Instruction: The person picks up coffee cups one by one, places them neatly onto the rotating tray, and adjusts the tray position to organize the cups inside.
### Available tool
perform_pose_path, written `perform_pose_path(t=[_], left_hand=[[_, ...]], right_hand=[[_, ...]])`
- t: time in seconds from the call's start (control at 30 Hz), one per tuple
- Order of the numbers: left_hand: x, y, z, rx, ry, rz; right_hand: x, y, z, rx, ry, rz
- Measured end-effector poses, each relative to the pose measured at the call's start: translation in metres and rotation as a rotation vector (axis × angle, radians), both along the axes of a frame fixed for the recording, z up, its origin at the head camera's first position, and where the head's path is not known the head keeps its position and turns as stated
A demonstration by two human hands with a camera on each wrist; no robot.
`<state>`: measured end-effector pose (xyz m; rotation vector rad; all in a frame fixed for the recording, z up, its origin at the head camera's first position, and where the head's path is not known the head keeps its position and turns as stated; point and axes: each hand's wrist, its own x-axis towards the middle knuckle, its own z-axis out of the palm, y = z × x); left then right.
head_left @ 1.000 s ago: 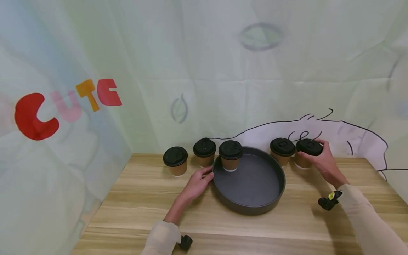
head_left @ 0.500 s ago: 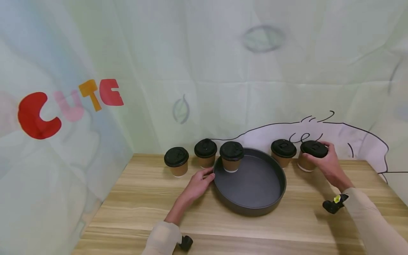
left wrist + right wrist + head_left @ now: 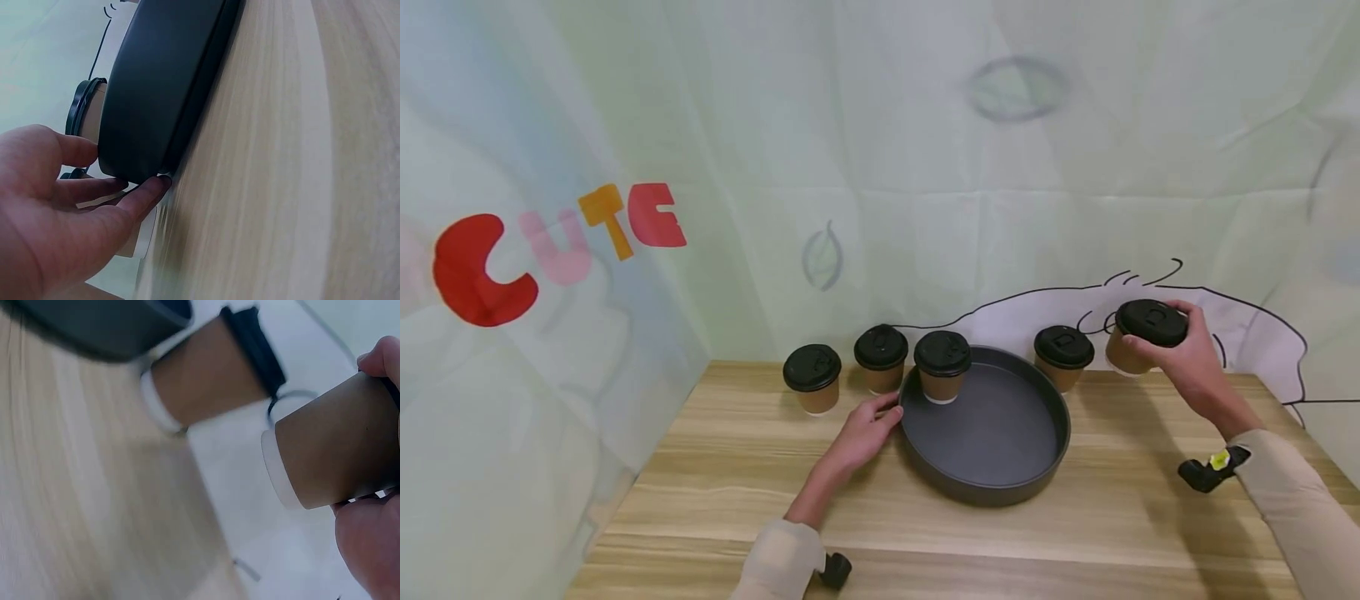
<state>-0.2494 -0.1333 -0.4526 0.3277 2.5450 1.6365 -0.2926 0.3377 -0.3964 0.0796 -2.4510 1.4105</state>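
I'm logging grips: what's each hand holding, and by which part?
The right hand holds a cup around its top, at the lid. The left hand only touches the pan's outer wall.

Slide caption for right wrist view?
Right grip holds a brown cup off the wooden table, second cup standing nearby.

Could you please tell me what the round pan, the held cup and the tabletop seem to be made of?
Round pan: probably coated metal, from its matte dark-grey surface.
Held cup: likely paper, with a matte brown band above a white base; its black lid looks like moulded plastic.
Tabletop: wood or laminate, showing streaked grain.
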Motion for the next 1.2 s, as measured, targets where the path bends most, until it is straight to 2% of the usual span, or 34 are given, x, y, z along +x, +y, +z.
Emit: perform_pose_path(t=[0.17, 0.33, 0.6, 0.77, 0.87, 1.07, 1.2], left_hand=[[-0.001, 0.0, 0.0, -0.006, -0.011, 0.001], [-0.001, 0.0, 0.001, -0.007, -0.015, -0.002], [0.0, 0.001, 0.001, 0.002, -0.01, -0.003], [0.0, 0.001, 0.001, 0.01, -0.021, -0.004], [0.001, 0.001, 0.001, 0.013, -0.024, -0.001], [0.003, 0.001, 0.0, 0.01, -0.003, -0.004], [0.003, 0.001, 0.0, 0.013, 0.002, -0.003]], right_hand=[[0.006, -0.017, 0.02, 0.009, 0.03, 0.064], [0.014, -0.048, 0.038, -0.037, 0.06, 0.152], [0.028, -0.1, 0.047, -0.067, 0.065, 0.304], [0.037, -0.131, 0.038, -0.098, 0.024, 0.404], [0.043, -0.149, 0.025, -0.109, -0.005, 0.437], [0.052, -0.183, -0.005, -0.139, -0.046, 0.447], [0.055, -0.202, -0.018, -0.131, -0.08, 0.44]])
